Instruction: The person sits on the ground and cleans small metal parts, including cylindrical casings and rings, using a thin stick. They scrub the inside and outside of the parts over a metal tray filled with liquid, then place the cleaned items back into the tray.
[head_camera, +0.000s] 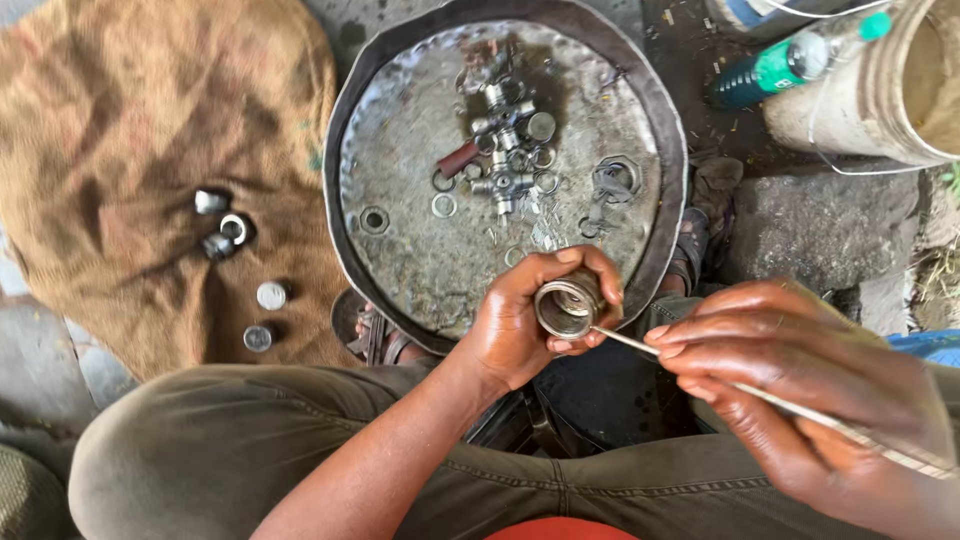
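Brown sack cloth (130, 130) covers the ground at left, w/ a few small metal caps (240, 270) lying on it, well apart from the hands. Next to it sits a big round metal pan (400, 130), dented and greasy, holding a heap of small parts (505, 150) – washers, rings, short fittings – near its middle and top. A pale bucket (880, 90) stands top right, a green bottle (790, 62) lying just beside it. Person sits w/ knees apart, olive trousers (210, 450) filling the bottom of view. Left hand (520, 320) is closed round a short metal cup (568, 305), open end facing up, held over the near rim of the pan; thumb and fingers wrap the outer wall. Right hand (790, 390) pinches a thin rod (700, 370) between fingers, tip touching the cup's rim. Cup looks stiff, fairly heavy for its size and prob. oily, so likely slippery; best grip is round the outer wall, as now. Rod looks light and a bit springy; hold near mid-length for control.
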